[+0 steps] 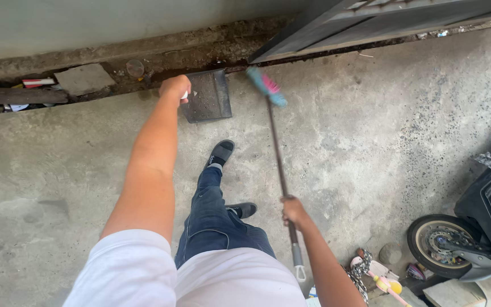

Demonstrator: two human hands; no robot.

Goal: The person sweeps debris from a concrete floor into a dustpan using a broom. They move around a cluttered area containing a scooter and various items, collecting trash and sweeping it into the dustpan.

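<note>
your left arm is stretched out nearly straight ahead and a little downward, and your left hand [174,86] is curled into a closed fist around the pale handle of a dark, square dustpan [207,95], which sits tilted at the edge of the concrete floor [58,159], right beside the dirty gutter [160,63] that runs along the wall. your right arm is bent and kept closer to your body, and your right hand [294,211] is wrapped tight around the thin pole of a broom [279,165], gripping it low down, not far above its grey end. the pole slants up and away from you, and its teal and pink bristle head [266,86] rests on the floor just to the right of the dustpan, near the bottom of a grey metal gate [359,23]. your legs in blue jeans step forward between both arms, one dark shoe [220,152] ahead of the other. a scooter wheel [440,243] stands at the far right.
</note>
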